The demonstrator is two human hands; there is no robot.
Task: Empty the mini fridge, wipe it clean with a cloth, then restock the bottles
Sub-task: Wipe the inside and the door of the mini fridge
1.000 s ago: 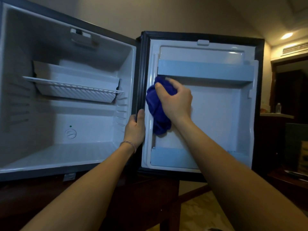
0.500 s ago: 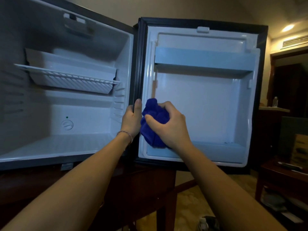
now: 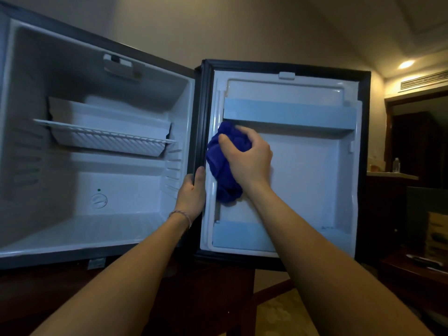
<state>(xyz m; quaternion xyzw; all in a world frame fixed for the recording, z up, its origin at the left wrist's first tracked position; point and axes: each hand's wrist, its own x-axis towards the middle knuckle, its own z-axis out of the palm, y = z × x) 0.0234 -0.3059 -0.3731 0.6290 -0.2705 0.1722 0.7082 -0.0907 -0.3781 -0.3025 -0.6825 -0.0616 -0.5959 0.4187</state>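
The mini fridge (image 3: 97, 76) stands open, and its white inside holds only a wire shelf (image 3: 106, 137) with a white tray (image 3: 109, 122) just behind it, in the upper half; the floor of the compartment below is bare. A round dial (image 3: 99, 201) sits low on the back wall. The fridge door (image 3: 315, 166) is swung fully out to the right of the fridge, its inner face toward the camera. The door's upper shelf (image 3: 288, 115) and lower shelf (image 3: 242, 237) show nothing in them.

The cloth (image 3: 224, 170), deep blue and bunched into a lump, lies against the inner face of the door near its hinge side, just under the left end of the upper shelf. Its long axis runs roughly up and down, tilting a little to the right toward the bottom.

The right hand (image 3: 247, 156) has its fingers and thumb curled round the upper part of the cloth, pressing it to the door panel. The left hand (image 3: 192, 190) grips the hinge-side edge of the door, thumb on the front face and fingers wrapped behind out of sight; a thin bracelet (image 3: 180, 215) circles its wrist.

The fridge rests on a dark wooden tabletop (image 3: 169, 282). Far to the right of the fridge, a small bottle (image 3: 396, 164) stands on a ledge.
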